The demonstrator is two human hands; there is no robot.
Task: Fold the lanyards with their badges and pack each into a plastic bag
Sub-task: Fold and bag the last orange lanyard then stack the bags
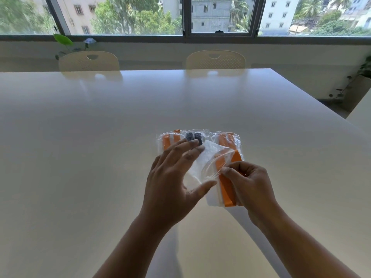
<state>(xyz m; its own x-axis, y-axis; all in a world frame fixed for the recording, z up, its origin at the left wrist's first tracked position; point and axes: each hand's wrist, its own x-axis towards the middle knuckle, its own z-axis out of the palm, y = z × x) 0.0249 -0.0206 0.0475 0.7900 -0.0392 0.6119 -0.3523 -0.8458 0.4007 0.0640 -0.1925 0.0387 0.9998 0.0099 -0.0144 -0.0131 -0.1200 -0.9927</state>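
Note:
A clear plastic bag [202, 163] holding a white badge and a folded orange lanyard [226, 189] sits between my hands, low over the white table [100, 157]. My left hand [176, 177] grips the bag's left side with fingers spread. My right hand [249, 183] pinches the bag's edge by the orange lanyard. Behind them lie two packed bags, one at the left [170, 140] and one at the right [227, 139], each showing orange strips. A third bag with dark clips [193, 135] lies between those two.
Two cream chairs [89, 61] [215, 60] stand at the table's far edge under a wide window. Potted plants stand at the back left [64, 42] and at the far right [361, 77]. The table's right edge runs diagonally past my right arm.

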